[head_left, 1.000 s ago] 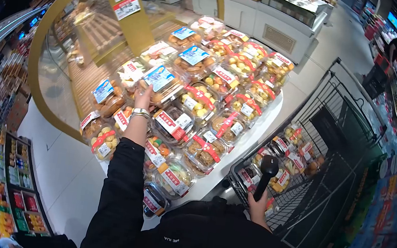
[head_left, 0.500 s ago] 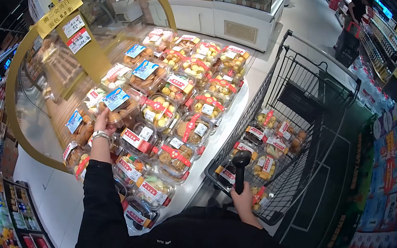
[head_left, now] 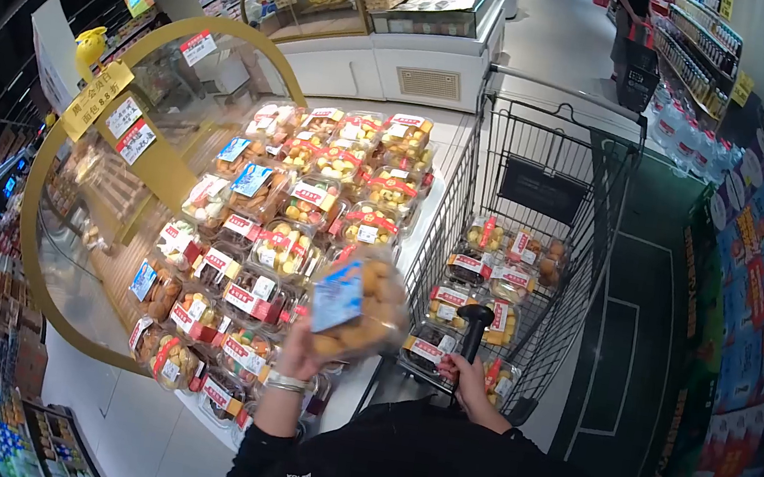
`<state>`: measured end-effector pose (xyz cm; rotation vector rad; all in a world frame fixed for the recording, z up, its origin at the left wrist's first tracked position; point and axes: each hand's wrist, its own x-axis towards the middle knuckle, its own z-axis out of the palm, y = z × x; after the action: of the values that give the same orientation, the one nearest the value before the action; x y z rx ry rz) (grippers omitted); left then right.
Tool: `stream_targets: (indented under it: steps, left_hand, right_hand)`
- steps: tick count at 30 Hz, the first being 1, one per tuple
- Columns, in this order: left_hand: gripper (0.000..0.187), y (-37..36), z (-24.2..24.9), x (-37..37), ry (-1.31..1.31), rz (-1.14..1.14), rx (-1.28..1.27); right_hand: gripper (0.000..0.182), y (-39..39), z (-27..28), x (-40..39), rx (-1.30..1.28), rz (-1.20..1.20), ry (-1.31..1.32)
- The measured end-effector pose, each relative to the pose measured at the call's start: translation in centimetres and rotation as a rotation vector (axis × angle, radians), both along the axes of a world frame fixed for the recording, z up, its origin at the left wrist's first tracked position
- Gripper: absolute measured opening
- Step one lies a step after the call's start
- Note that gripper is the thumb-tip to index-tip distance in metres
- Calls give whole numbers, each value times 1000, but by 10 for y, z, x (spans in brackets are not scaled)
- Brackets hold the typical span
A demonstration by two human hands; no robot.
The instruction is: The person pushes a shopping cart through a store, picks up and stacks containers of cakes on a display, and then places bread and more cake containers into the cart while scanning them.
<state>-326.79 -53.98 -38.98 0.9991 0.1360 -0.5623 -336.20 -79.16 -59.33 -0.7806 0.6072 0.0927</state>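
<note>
Head view: pack [head_left: 373, 310] at centre frame, tilted in the left hand [head_left: 296, 353] and held by its left side — liable, as judged from that one-sided support, to slip, or to nudge the packs [head_left: 250, 298] below if carried too low. Right hand [head_left: 470, 387], lower right of centre, with fingers curled in around the black handle [head_left: 472, 342], liable to knock the cart [head_left: 452, 185] if swung carelessly. Left fingertips hidden behind the pack — spread or pressed together, cannot tell; label print blurred, handle's lower end covered, person [head_left: 631, 18] at upper right cut off by the frame.
</note>
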Motion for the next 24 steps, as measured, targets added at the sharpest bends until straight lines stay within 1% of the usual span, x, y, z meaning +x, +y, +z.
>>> stream_targets:
  steps: [1,2,3,4,5,6,7,8,10,11,12,13,14,15,16,17,18,19,20,21,22,24]
  left_hand:
    - [56,-26,-28,-6,-20,-28,41]
    - [64,-49,-65,-3,-136,-78,82]
    - [64,-73,-80,-7,-103,-135,244]
    - [59,-83,-129,-1,-144,-194,258]
    - [55,-97,-143,-5,13,-165,137]
    - [54,-110,-147,-11,6,-146,118]
    - [56,-116,-151,-14,30,-112,101]
    - [58,-120,-155,-16,57,-80,85]
    - [61,-123,-150,-18,-154,-101,266]
    - [64,-115,-174,-12,-296,-152,390]
    - [65,-114,-173,-11,-166,-179,397]
    - [65,-111,-193,-2,-320,-243,408]
    - [66,-113,-189,-1,-204,-259,311]
    - [69,-114,-190,1,-107,-299,283]
    - [52,-113,-195,2,4,-303,290]
    - [52,-114,-200,0,36,-304,269]
    - [52,-118,-191,-2,65,-307,248]
    - [52,-122,-169,-6,118,-339,286]
    - [52,-122,-162,-8,134,-347,282]
    - [51,-122,-161,-8,200,-387,315]
    - [51,-119,-162,-10,267,-428,346]
    - [48,-117,-171,-13,307,-461,339]
  right_hand:
    - [21,-1,1,-2,-33,-24,-21]
    - [23,-1,2,-5,-67,-49,-42]
    - [30,-2,-9,-4,-126,-141,-105]
    - [35,-11,-14,-6,15,-179,-106]
    - [34,-19,2,-10,26,-197,-50]
    - [34,-25,20,-18,41,-217,14]
    - [33,-29,12,-18,51,-309,-29]
    - [32,-36,4,-24,66,-340,3]
    - [33,-46,3,-27,75,-349,17]
    - [35,-48,4,-27,53,-355,9]
    - [37,-48,3,-28,30,-356,6]
    - [39,-48,0,-28,47,-342,25]
    - [42,-50,-4,-28,61,-326,38]
    - [43,-53,-5,-30,82,-304,79]
    - [44,-54,-3,-31,104,-279,116]
    - [44,-55,1,-33,124,-271,146]
    - [44,-56,2,-34,118,-275,162]
    - [44,-57,2,-35,151,-269,200]
    - [43,-57,1,-38,184,-263,239]
    - [44,-59,-2,-41,168,-216,231]
    - [44,-59,-5,-45,162,-221,247]
    - [42,-60,-5,-50,201,-223,330]
